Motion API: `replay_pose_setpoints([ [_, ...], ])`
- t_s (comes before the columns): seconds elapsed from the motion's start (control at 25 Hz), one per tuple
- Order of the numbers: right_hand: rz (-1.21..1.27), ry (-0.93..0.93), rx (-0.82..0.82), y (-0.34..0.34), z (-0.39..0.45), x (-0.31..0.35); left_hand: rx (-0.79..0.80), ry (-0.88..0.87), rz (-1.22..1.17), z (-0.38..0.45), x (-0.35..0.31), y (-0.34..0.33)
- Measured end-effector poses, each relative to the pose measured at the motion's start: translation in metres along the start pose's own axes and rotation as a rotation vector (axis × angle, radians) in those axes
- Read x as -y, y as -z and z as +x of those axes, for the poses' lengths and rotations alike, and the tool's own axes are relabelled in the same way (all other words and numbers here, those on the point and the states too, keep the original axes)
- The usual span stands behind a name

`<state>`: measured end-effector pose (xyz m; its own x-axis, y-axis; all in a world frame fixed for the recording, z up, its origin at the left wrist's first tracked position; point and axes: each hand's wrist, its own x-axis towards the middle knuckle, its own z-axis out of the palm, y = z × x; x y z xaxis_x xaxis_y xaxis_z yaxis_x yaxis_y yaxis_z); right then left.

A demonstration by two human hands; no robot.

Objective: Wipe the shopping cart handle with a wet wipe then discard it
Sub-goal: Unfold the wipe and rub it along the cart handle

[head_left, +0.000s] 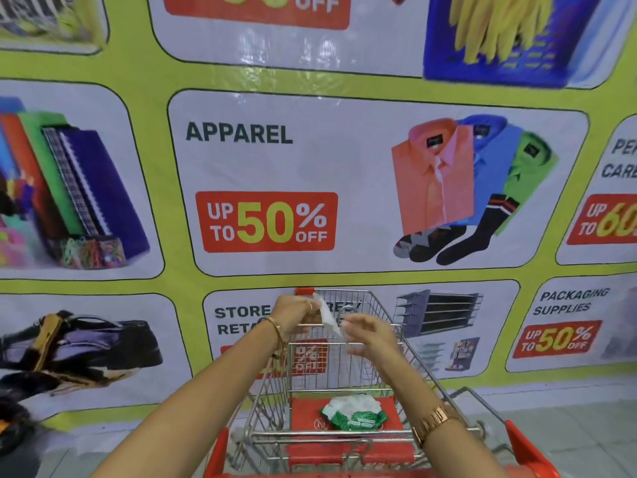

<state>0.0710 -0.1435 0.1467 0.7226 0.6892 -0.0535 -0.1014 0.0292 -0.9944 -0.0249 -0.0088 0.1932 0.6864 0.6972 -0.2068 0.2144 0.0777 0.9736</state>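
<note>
A white wet wipe [326,315] hangs in the air above the shopping cart basket [382,326]. My left hand [296,313] pinches its upper edge. My right hand [370,334] is at its lower right edge with fingers spread and blurred; whether it grips the wipe is unclear. Both arms reach out over the cart. The red cart handle [524,446] shows only at the bottom edge, mostly hidden by my arms. A green and white wipes pack [355,414] lies on the red child seat flap [303,419] inside the cart.
The metal cart stands nose-first against a large yellow advertising banner [344,188] on the wall. Pale floor tiles [586,439] show to the right of the cart. A dark blurred shape [10,429] sits at the lower left edge.
</note>
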Motion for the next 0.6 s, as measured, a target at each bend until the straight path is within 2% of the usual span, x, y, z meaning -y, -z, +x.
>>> replay_pose_setpoints([
  [0.16,-0.236,0.162,0.051,-0.009,-0.009,0.004,-0.005,0.001,-0.057,-0.007,-0.005,-0.003],
  [0.36,-0.416,0.29,-0.086,-0.006,-0.011,0.007,-0.014,-0.015,0.008,-0.012,-0.011,0.0],
  [0.6,-0.23,0.185,-0.082,0.009,-0.016,0.018,0.019,-0.089,0.23,-0.008,-0.007,0.002],
])
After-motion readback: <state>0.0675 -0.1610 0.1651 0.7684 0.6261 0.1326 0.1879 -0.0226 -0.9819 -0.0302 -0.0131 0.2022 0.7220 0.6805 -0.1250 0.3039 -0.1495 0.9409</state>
